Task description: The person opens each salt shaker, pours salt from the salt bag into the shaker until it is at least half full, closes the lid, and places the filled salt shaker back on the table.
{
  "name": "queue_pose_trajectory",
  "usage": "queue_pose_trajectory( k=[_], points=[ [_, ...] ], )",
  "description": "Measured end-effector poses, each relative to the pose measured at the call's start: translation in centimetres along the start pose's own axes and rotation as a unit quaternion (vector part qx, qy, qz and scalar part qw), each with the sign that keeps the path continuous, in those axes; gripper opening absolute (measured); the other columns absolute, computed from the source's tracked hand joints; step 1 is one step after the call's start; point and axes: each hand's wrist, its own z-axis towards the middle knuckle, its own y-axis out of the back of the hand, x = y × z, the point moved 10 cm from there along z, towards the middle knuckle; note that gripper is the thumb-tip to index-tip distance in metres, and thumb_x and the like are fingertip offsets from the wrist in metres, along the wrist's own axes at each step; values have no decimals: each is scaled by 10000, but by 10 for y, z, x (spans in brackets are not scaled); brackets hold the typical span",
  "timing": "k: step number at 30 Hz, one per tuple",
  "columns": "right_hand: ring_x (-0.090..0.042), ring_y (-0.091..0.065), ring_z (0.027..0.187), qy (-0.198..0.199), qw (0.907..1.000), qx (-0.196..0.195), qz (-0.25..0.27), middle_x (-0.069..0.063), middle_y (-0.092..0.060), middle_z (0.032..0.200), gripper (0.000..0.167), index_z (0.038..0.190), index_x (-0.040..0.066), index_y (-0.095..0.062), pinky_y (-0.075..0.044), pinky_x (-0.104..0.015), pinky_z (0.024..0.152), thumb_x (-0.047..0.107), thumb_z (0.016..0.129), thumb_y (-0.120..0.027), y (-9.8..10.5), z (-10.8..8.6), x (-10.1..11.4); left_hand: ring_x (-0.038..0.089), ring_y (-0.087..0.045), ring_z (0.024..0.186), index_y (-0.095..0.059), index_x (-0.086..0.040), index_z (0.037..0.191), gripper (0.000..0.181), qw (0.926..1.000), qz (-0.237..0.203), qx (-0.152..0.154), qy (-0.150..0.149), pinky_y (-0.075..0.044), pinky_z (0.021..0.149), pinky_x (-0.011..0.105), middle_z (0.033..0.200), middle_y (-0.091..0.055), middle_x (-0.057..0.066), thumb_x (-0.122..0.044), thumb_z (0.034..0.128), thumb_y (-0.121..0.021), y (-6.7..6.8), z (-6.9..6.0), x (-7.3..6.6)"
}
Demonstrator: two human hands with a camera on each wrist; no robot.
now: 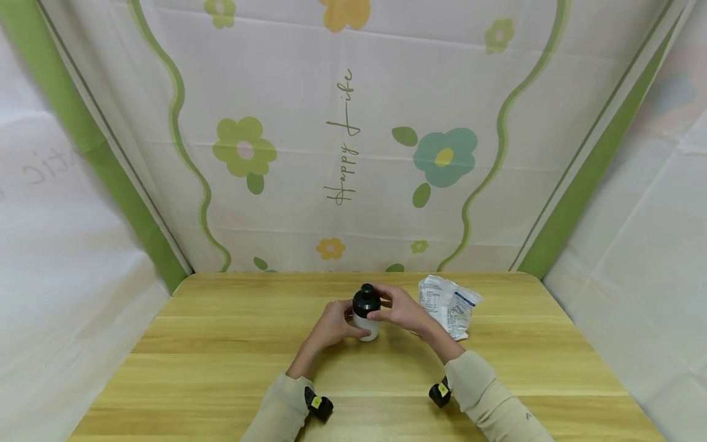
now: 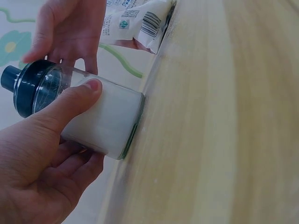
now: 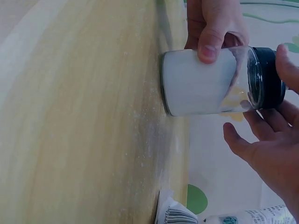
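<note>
A clear glass jar (image 1: 366, 328) stands upright on the wooden table, mostly filled with something white. Its black lid (image 1: 366, 302) with a knob sits on the mouth. My left hand (image 1: 334, 324) grips the jar's body, its thumb (image 2: 77, 100) across the near side in the left wrist view. At the lid, my right hand (image 1: 402, 309) holds the black rim between thumb and fingers, as the right wrist view of that hand (image 3: 273, 140) also shows. To the right lies a crumpled white printed packet (image 1: 450, 304), close behind the right hand.
White specks are scattered on the table (image 3: 93, 116) near the jar's base. A printed cloth (image 1: 298, 123) hangs behind the table's far edge, with cloth walls on both sides. Small black cameras (image 1: 319, 404) are worn on both wrists.
</note>
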Motion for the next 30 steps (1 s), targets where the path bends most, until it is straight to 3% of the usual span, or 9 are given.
queue_pose_trajectory(
  k=[7,16,30],
  points=[
    [-383,-521,1326,-7,9993,-160,-334,-158,-577,1390,651,1407,36,-507,-401,-561,1121,204,852,-803,2,1,-2,170,-701,999,-705,-94,1145,471,10000,-19,7,32,-577,851,285,1113,-736,53,-247,742,-895,0,0,1],
    [-365,-560,1292,-43,9994,-199,-277,-159,-607,1352,612,1367,32,-545,-424,-532,1111,194,841,-813,2,2,-4,142,-691,960,-700,-94,1143,480,9999,10,-15,120,-569,825,271,1096,-736,47,-245,734,-900,0,-1,1],
    [-362,-578,1272,3,9992,-296,-259,-179,-600,1357,661,1392,12,-518,-442,-512,1099,179,829,-822,1,0,-1,122,-684,939,-702,-90,1144,472,10000,27,-21,16,-569,818,255,1092,-737,54,-243,742,-895,0,0,1]
  ],
)
